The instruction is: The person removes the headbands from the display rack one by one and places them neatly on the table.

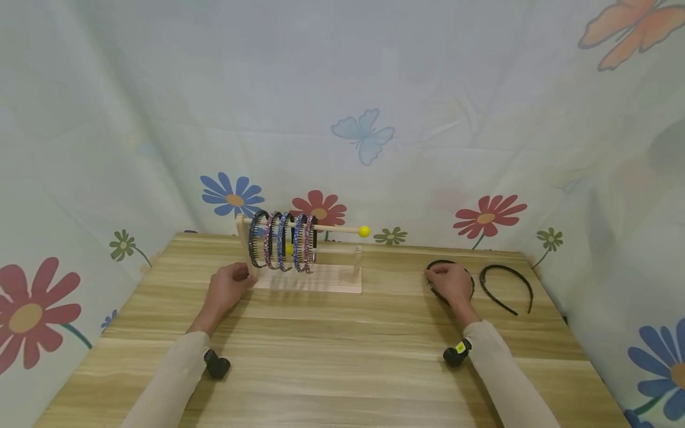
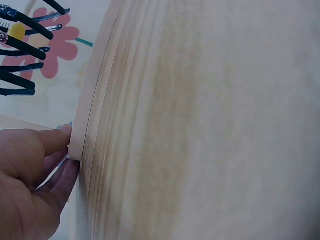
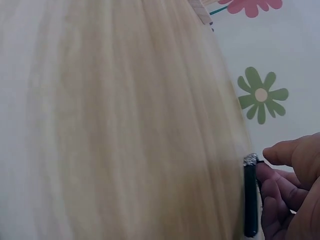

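A wooden stand (image 1: pixel 332 279) carries several glittery toothed headbands (image 1: pixel 282 241) on its upper rod. My left hand (image 1: pixel 230 288) is at the left end of the stand's base. In the left wrist view, the thumb and fingers of this hand (image 2: pixel 35 175) pinch the corner of the base (image 2: pixel 82 135). My right hand (image 1: pixel 452 282) reaches over a black headband (image 1: pixel 473 288) lying on the table. Up close, the fingers of that hand (image 3: pixel 295 185) curl at the headband's silvery, glittery part (image 3: pixel 250 159), with the thumb just above it.
Another black headband (image 1: pixel 508 267) lies on the table (image 1: pixel 332 356), right of my right hand. The upper rod ends in a yellow ball (image 1: pixel 364 231), and a second yellow ball (image 1: pixel 289 248) shows among the hanging headbands. Flower-printed cloth (image 1: pixel 299 89) hangs behind and beside the table.
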{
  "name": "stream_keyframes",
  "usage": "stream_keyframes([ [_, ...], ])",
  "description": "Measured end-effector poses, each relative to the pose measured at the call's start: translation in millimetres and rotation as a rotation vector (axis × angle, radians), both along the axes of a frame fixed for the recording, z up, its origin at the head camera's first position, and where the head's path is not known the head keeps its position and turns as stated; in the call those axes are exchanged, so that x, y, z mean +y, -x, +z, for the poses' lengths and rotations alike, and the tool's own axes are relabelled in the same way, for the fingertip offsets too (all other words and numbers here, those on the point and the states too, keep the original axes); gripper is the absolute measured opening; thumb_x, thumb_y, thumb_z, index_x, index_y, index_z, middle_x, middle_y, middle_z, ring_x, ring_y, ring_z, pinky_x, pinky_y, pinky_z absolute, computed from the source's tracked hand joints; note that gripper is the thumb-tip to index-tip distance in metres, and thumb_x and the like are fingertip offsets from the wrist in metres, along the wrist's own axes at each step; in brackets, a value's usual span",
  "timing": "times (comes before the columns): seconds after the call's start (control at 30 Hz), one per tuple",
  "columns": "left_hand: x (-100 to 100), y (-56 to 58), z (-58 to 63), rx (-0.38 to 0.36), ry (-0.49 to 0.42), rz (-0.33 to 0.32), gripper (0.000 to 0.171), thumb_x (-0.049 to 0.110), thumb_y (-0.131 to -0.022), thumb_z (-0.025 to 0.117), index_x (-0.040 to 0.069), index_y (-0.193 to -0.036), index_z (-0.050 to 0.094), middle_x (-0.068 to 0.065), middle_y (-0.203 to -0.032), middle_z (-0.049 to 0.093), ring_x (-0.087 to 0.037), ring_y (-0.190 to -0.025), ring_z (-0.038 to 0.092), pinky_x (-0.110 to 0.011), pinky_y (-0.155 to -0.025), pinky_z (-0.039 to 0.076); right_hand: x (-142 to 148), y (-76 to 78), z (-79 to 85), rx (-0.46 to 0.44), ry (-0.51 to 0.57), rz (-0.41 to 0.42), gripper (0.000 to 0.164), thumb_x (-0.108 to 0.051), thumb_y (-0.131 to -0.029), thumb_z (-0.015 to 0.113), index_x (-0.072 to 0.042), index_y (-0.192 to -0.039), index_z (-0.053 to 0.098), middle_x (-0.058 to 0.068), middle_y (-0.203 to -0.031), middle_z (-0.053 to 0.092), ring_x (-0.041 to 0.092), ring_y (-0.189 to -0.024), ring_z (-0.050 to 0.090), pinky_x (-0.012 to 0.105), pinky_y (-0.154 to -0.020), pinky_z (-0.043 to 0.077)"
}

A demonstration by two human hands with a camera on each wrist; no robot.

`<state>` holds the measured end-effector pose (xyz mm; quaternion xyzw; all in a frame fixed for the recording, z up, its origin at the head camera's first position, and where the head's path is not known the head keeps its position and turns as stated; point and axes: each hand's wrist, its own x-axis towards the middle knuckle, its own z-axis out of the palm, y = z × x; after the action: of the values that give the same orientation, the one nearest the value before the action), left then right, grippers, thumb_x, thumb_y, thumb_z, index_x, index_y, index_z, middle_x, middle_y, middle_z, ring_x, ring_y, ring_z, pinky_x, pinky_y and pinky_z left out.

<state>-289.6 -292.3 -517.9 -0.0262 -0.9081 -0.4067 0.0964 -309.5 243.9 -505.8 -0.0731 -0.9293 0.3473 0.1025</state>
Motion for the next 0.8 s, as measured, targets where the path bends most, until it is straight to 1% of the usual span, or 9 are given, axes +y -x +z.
stream_keyframes([
  [0.07, 0, 0.0, 0.9, -0.004, 0.003, -0.001, 0.041, 0.016, -0.098, 0.069, -0.007, -0.132, 0.063, -0.026, -0.121, 0.070, -0.041, -0.110, 0.070, -0.055, -0.094, 0.056, 3, -0.3, 2.1, -0.020, 0.021, 0.006, 0.030, -0.036, -0.095, 0.072, -0.009, -0.104, 0.081, 0.011, -0.099, 0.078, 0.030, -0.088, 0.072, 0.049, -0.078, 0.058],
  [0.13, 1, 0.2, 1.8, -0.006, 0.005, -0.001, 0.041, 0.016, -0.098, 0.069, -0.007, -0.132, 0.063, -0.027, -0.122, 0.070, -0.041, -0.110, 0.070, -0.055, -0.094, 0.056, 4, -1.1, 5.5, -0.019, 0.057, 0.016, 0.032, -0.035, -0.095, 0.071, -0.007, -0.108, 0.079, 0.013, -0.102, 0.078, 0.031, -0.092, 0.072, 0.049, -0.081, 0.058],
  [0.2, 1, -0.4, 3.0, -0.008, 0.005, 0.001, 0.041, 0.015, -0.098, 0.069, -0.008, -0.131, 0.063, -0.027, -0.122, 0.070, -0.041, -0.110, 0.070, -0.055, -0.094, 0.056, 4, -1.9, 9.8, 0.004, 0.085, 0.027, 0.032, -0.033, -0.095, 0.072, -0.005, -0.110, 0.078, 0.014, -0.102, 0.077, 0.031, -0.093, 0.072, 0.045, -0.080, 0.058],
  [0.3, 1, -0.1, 2.0, -0.008, 0.000, -0.001, 0.040, 0.015, -0.098, 0.069, -0.008, -0.131, 0.063, -0.027, -0.121, 0.070, -0.041, -0.110, 0.070, -0.055, -0.095, 0.056, 3, -4.3, 16.9, 0.064, 0.108, 0.063, 0.032, -0.030, -0.095, 0.074, -0.003, -0.113, 0.077, 0.015, -0.100, 0.077, 0.030, -0.091, 0.072, 0.040, -0.076, 0.058],
  [0.37, 1, 0.1, 1.4, -0.013, -0.003, 0.001, 0.040, 0.015, -0.098, 0.069, -0.007, -0.131, 0.063, -0.027, -0.121, 0.070, -0.041, -0.110, 0.070, -0.055, -0.095, 0.056, 2, -5.2, 21.5, 0.095, 0.104, 0.098, 0.034, -0.029, -0.096, 0.074, -0.002, -0.116, 0.076, 0.015, -0.101, 0.077, 0.030, -0.092, 0.072, 0.039, -0.075, 0.057],
  [0.53, 1, 0.8, 0.7, -0.016, 0.002, 0.001, 0.041, 0.016, -0.098, 0.069, -0.007, -0.131, 0.063, -0.027, -0.121, 0.070, -0.041, -0.110, 0.070, -0.055, -0.094, 0.056, -3, -10.7, 35.6, 0.131, 0.108, 0.194, 0.039, -0.030, -0.098, 0.072, -0.004, -0.126, 0.071, 0.016, -0.111, 0.075, 0.032, -0.100, 0.072, 0.048, -0.083, 0.059],
  [0.6, 2, 0.8, 0.9, -0.013, 0.006, -0.003, 0.041, 0.016, -0.098, 0.069, -0.008, -0.131, 0.063, -0.027, -0.121, 0.070, -0.041, -0.110, 0.070, -0.055, -0.094, 0.056, -6, -14.0, 42.2, 0.147, 0.115, 0.225, 0.040, -0.032, -0.098, 0.071, -0.006, -0.128, 0.071, 0.015, -0.112, 0.075, 0.032, -0.101, 0.071, 0.049, -0.083, 0.059],
  [0.67, 1, 1.2, 0.7, -0.015, 0.004, -0.001, 0.041, 0.016, -0.098, 0.069, -0.008, -0.131, 0.063, -0.027, -0.121, 0.070, -0.041, -0.110, 0.070, -0.055, -0.094, 0.056, -11, -17.0, 49.4, 0.177, 0.121, 0.259, 0.039, -0.033, -0.098, 0.071, -0.007, -0.128, 0.071, 0.013, -0.111, 0.075, 0.031, -0.099, 0.071, 0.046, -0.081, 0.059],
  [0.8, 1, 0.9, 0.9, -0.016, 0.002, -0.002, 0.040, 0.015, -0.098, 0.069, -0.008, -0.131, 0.063, -0.027, -0.121, 0.070, -0.041, -0.110, 0.069, -0.055, -0.094, 0.056, -24, -23.3, 64.5, 0.251, 0.131, 0.315, 0.037, -0.033, -0.097, 0.073, -0.010, -0.125, 0.073, 0.009, -0.109, 0.076, 0.025, -0.094, 0.071, 0.033, -0.076, 0.058],
])
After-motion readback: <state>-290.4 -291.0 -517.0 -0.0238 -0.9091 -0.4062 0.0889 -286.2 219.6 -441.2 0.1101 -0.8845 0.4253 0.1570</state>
